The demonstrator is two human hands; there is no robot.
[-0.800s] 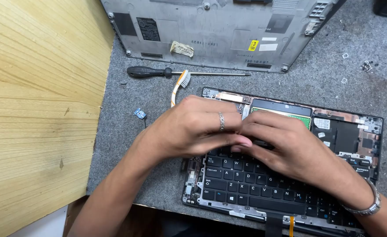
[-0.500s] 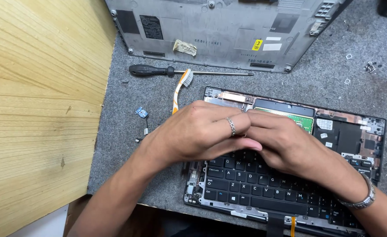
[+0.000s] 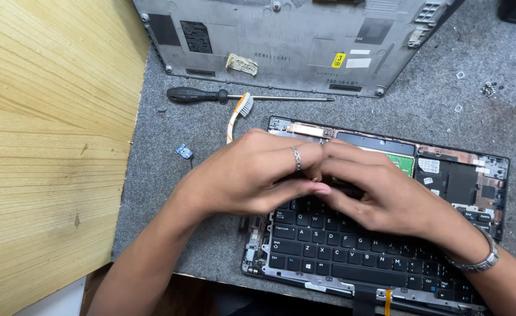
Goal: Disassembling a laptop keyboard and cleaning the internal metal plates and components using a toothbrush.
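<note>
your left hand (image 3: 252,172) and right hand (image 3: 380,193) met fingertip to fingertip over the keyboard (image 3: 351,246), which lay on the grey mat (image 3: 199,228). what they pinched was hidden. it looked thin, light and fragile, with flimsy keys; its edges seemed the safest hold.

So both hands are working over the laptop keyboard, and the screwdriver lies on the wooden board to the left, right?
Not quite. The head view shows the screwdriver on the grey mat, beside the toothbrush, not on the wooden board. The left hand and right hand are over the keyboard.
</note>
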